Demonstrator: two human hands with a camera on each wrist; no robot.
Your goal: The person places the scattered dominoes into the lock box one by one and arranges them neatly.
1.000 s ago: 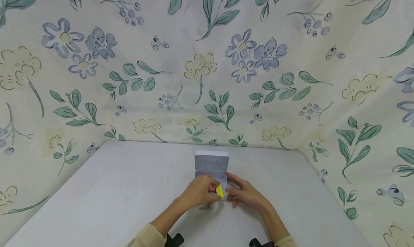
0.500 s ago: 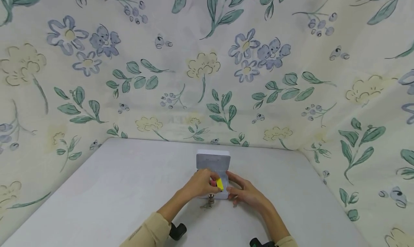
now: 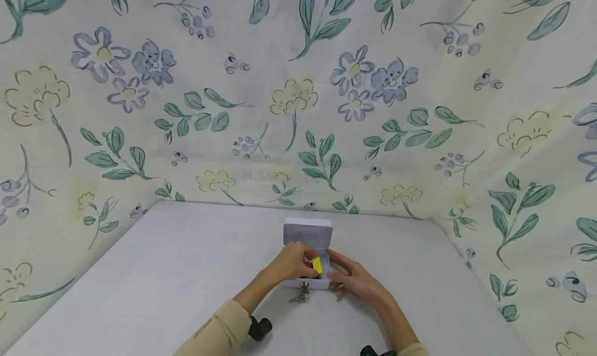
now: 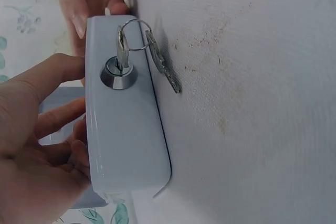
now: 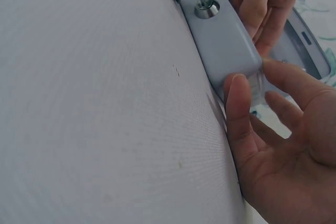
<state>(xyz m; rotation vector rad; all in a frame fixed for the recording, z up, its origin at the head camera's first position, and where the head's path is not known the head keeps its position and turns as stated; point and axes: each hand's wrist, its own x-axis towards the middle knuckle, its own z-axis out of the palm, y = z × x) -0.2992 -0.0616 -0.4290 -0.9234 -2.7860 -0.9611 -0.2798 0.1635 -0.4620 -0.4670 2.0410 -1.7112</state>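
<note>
A small white metal cash box stands with its grey-lined lid raised. My left hand reaches over its front wall and pinches a small yellow object with a reddish and dark part beside it; its exact kind cannot be told. In the left wrist view that object is hidden behind the box front. My right hand holds the box's right end, fingertips at its corners, also seen in the right wrist view. A key sits in the round front lock.
Spare keys hang on a ring from the lock and reach the white tabletop. Floral cloth rises behind the table and at both sides. Brownish specks mark the surface in front of the box.
My left hand, with the yellow object, has shifted back and up over the box, uncovering the lock and keys. My right hand stays at the box's right end.
</note>
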